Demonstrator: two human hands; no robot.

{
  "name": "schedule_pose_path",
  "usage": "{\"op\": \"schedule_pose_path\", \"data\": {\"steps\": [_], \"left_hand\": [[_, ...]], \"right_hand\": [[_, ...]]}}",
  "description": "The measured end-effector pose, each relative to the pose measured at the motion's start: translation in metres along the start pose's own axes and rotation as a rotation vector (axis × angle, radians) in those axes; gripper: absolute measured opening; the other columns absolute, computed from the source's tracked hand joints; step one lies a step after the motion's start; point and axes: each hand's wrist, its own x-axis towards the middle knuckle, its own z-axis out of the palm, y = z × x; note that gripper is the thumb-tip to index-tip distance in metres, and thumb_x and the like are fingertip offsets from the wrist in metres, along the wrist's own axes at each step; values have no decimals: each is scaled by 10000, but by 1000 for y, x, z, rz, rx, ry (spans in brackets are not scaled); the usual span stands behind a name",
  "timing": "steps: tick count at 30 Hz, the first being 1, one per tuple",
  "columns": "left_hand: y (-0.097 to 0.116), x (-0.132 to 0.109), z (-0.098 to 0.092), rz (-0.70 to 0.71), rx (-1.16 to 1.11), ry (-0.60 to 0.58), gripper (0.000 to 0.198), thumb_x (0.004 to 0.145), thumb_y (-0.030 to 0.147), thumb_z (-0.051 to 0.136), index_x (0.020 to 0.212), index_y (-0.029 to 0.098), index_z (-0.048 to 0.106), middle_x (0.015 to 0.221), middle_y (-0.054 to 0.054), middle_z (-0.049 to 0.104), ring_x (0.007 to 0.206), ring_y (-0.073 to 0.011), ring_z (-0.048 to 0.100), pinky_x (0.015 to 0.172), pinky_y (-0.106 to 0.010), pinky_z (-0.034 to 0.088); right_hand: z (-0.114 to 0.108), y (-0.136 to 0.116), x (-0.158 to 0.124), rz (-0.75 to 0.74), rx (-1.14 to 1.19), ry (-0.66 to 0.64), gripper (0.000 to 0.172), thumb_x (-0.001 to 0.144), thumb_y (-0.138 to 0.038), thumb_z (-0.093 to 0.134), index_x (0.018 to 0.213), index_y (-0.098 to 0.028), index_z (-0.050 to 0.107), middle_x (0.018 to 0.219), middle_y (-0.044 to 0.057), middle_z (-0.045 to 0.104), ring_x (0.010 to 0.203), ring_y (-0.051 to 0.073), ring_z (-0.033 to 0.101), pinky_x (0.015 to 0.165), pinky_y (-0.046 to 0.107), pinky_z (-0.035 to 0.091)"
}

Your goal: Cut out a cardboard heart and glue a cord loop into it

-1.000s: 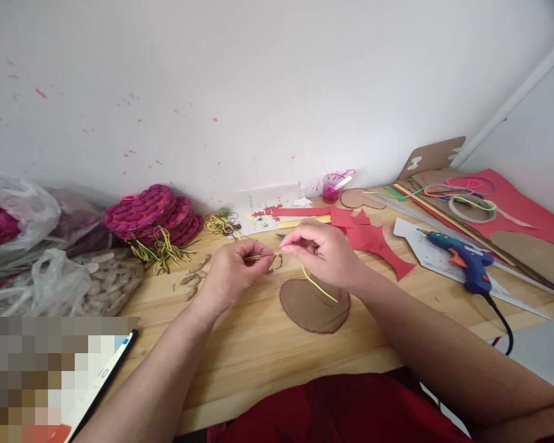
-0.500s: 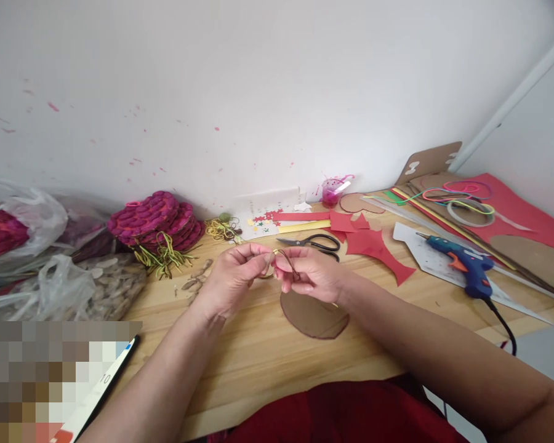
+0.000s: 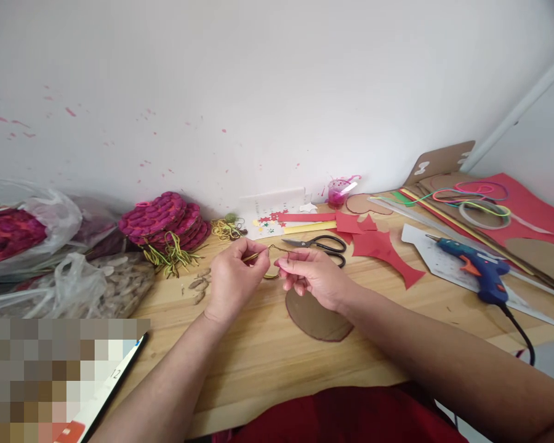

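Between my two hands runs a thin yellow-and-brown cord (image 3: 275, 247), lifted above the table. My left hand (image 3: 239, 275) pinches it between thumb and forefinger. My right hand (image 3: 311, 274) grips the other part, its lower fingers loosely curled. Beneath the right hand lies a round brown cardboard piece (image 3: 318, 317) with a dark edge, partly covered by that hand. Black-handled scissors (image 3: 325, 243) rest just behind the right hand. Several brown shell-like pieces (image 3: 199, 286) lie left of my left hand.
Stacked purple-red round pieces (image 3: 161, 221) with cord tassels stand at back left beside plastic bags (image 3: 78, 286). A tablet (image 3: 115, 381) is at front left. Red paper scraps (image 3: 385, 255) lie right of centre, and a blue glue gun (image 3: 477, 267) with a cable lies farther right.
My hands have drawn slightly apart, and the cord that was looped at the right fingers now spans the gap between them. The whole view has shifted a little.
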Motion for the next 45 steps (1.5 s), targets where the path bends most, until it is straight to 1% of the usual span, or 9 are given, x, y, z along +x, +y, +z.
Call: {"op": "schedule_pose_path", "data": {"steps": [3, 6, 10, 14, 22, 28, 36, 40, 45], "left_hand": [[-3, 1, 0, 55, 47, -1, 61, 767, 232, 654, 750, 187, 691, 722, 1, 733, 634, -145, 675, 627, -248, 501], [-5, 0, 1, 109, 84, -2, 45, 770, 213, 651, 747, 192, 684, 719, 6, 735, 636, -146, 683, 624, -247, 501], [-5, -1, 0, 168, 138, -5, 38, 773, 195, 648, 755, 194, 681, 732, 7, 738, 653, -150, 695, 641, -253, 505], [-6, -1, -1, 212, 180, -23, 41, 778, 181, 646, 748, 192, 673, 722, 4, 729, 647, -156, 686, 636, -266, 497], [-8, -2, -1, 367, 207, -164, 93, 786, 118, 640, 777, 194, 693, 743, 2, 716, 693, -156, 660, 657, -271, 474], [-6, -2, -4, 481, 195, -256, 137, 794, 66, 626, 766, 187, 685, 727, -4, 674, 698, -151, 596, 671, -282, 443], [-1, -1, -10, 559, 103, -380, 169, 819, 47, 604, 787, 183, 700, 715, -2, 652, 717, -144, 571, 681, -278, 437], [3, -1, -12, 464, -38, -440, 181, 792, 50, 614, 778, 201, 713, 713, 17, 671, 679, -120, 587, 659, -252, 454], [2, -1, -8, 159, -349, -405, 36, 796, 195, 692, 801, 191, 727, 701, -6, 705, 595, -117, 594, 561, -238, 475]], "right_hand": [[0, 3, 1, -173, -211, 66, 228, 759, -380, 761, 777, -173, 667, 752, 6, 647, 538, 106, 591, 417, 217, 367], [0, 5, 0, -407, -452, 119, 138, 822, -314, 701, 775, -186, 676, 768, 15, 670, 632, 127, 597, 566, 260, 457], [-1, 4, -3, -685, -714, 229, 89, 831, -210, 693, 744, -193, 681, 722, 9, 653, 647, 131, 563, 616, 275, 441], [-3, 0, -6, -808, -799, 255, 65, 842, -167, 689, 789, -196, 712, 720, 4, 615, 641, 126, 537, 593, 268, 423], [-11, -13, -3, -969, -911, 257, 73, 845, -137, 683, 805, -194, 705, 840, 48, 647, 821, 180, 592, 712, 316, 461], [-12, -15, -1, -907, -874, 215, 88, 831, -122, 672, 777, -191, 669, 808, 40, 638, 815, 176, 579, 684, 300, 447], [-16, -14, 5, -608, -673, 154, 63, 787, -215, 689, 753, -187, 644, 778, 6, 635, 671, 128, 526, 589, 264, 392], [-19, -15, 8, -422, -504, 88, 132, 736, -284, 733, 746, -183, 649, 741, -12, 614, 658, 120, 507, 620, 272, 393], [-15, -8, 9, -144, -45, -63, 226, 633, -289, 809, 706, -182, 624, 682, -28, 572, 597, 99, 469, 559, 244, 370]]}}
